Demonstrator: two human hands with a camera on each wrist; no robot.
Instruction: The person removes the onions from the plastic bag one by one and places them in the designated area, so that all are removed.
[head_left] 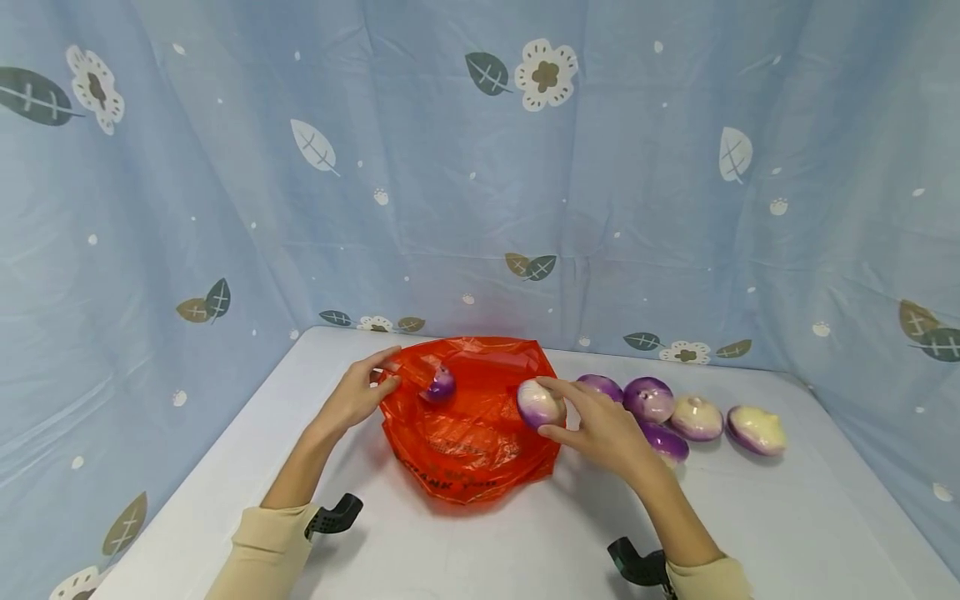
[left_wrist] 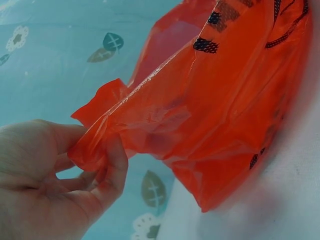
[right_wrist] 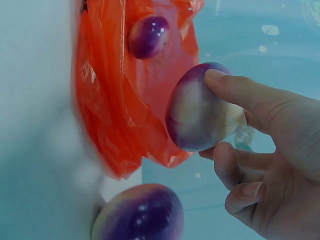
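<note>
A red plastic bag (head_left: 465, 450) with dark printed lettering lies on the table, its mouth spread open. My left hand (head_left: 358, 390) pinches the bag's left rim between thumb and fingers; the left wrist view shows the film (left_wrist: 150, 110) bunched there. One purple-and-white turnip (head_left: 441, 385) is inside the bag, near its left side. My right hand (head_left: 603, 421) grips another turnip (head_left: 540, 403) between thumb and fingers, at the bag's right rim. In the right wrist view this turnip (right_wrist: 197, 107) is in front of the bag's opening.
To the right of the bag several more turnips (head_left: 649, 400) sit close together on the white table (head_left: 817, 508). The rightmost turnip (head_left: 756, 430) lies slightly apart. A blue patterned curtain (head_left: 450, 167) hangs behind the table and along both sides.
</note>
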